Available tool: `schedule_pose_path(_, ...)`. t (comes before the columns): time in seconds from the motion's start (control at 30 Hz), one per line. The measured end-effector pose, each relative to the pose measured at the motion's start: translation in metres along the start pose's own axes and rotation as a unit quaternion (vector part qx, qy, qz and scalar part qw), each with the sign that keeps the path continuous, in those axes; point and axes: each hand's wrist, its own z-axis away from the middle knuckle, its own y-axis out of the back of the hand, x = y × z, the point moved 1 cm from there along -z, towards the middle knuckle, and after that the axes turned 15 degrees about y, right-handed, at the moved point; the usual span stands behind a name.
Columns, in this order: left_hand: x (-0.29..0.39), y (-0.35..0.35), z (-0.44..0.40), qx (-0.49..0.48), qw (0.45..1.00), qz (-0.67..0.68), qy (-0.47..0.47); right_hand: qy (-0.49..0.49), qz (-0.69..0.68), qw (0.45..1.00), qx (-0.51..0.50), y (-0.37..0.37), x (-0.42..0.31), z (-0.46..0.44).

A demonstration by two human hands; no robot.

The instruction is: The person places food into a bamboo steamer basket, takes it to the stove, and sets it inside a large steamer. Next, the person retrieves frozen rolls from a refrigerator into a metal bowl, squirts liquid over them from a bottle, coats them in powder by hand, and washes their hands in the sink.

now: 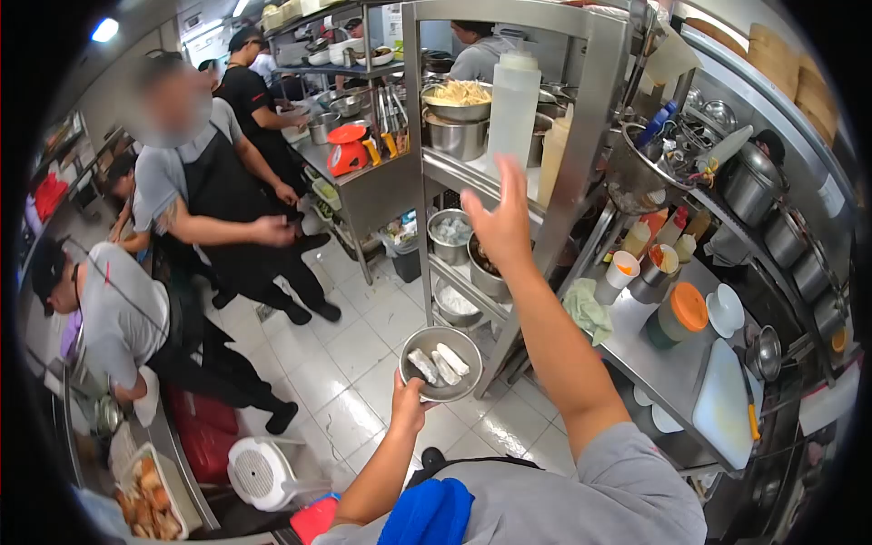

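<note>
My left hand [409, 405] grips the rim of a round metal bowl [454, 393], thumb over the edge. In the bowl lie several elongated white-coated pieces [449, 361]; their kind is not clear. My right hand [502, 218] is raised with spread fingers and holds nothing, in front of a metal shelf rack [586, 118]. Nearest to it on the rack stand a clear squeeze bottle [514, 109] and a cream-coloured bottle [552, 163]. Lower shelves hold a bowl of pale, ice-like pieces [450, 232] and a bowl of white powder [457, 298].
Co-workers stand at left, one in a dark apron [241, 209] facing the aisle. A white stool [261, 472] is low on the left. At right, a steel counter [627, 318] carries an orange-lidded container [683, 311], a cutting board [724, 404] and a yellow-handled knife [753, 413].
</note>
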Motion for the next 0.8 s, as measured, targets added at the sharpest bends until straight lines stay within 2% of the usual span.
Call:
schedule_pose_path(0.03, 0.015, 0.0, 0.001, -0.009, 1.0, 0.01, -0.014, 0.019, 0.046, 0.998, 0.049, -0.011, 0.006, -0.021)
schedule_pose_path(0.07, 0.03, -0.002, -0.001, -0.002, 0.999, 0.025, -0.029, 0.018, 0.052, 0.997, 0.052, -0.019, 0.018, -0.039)
schedule_pose_path(0.13, 0.054, -0.003, -0.008, -0.028, 0.998, 0.022, -0.044, 0.023, 0.108, 0.982, 0.156, -0.03, 0.04, -0.068)
schedule_pose_path(0.17, 0.066, -0.005, -0.011, -0.049, 0.996, 0.027, -0.065, 0.024, 0.111, 0.981, 0.157, -0.033, 0.048, -0.077)
schedule_pose_path(0.23, 0.084, -0.014, -0.017, -0.057, 0.994, 0.046, -0.082, -0.056, 0.173, 0.969, 0.166, -0.031, 0.069, -0.089)
schedule_pose_path(0.4, 0.121, -0.042, -0.036, -0.074, 0.985, 0.068, -0.138, -0.088, 0.099, 0.984, 0.115, -0.025, 0.09, -0.096)
schedule_pose_path(0.47, 0.132, -0.056, -0.041, -0.071, 0.983, 0.065, -0.155, -0.009, 0.061, 0.992, 0.114, -0.022, 0.088, -0.094)
schedule_pose_path(0.6, 0.146, -0.08, -0.048, -0.06, 0.976, 0.068, -0.197, 0.042, -0.001, 0.995, 0.086, -0.014, 0.067, -0.085)
schedule_pose_path(0.67, 0.148, -0.086, -0.054, -0.042, 0.974, 0.073, -0.209, 0.139, 0.0, 0.987, 0.085, -0.006, 0.053, -0.085)
schedule_pose_path(0.8, 0.147, -0.102, -0.056, -0.023, 0.968, 0.088, -0.235, 0.183, -0.119, 0.973, 0.078, 0.011, 0.035, -0.093)
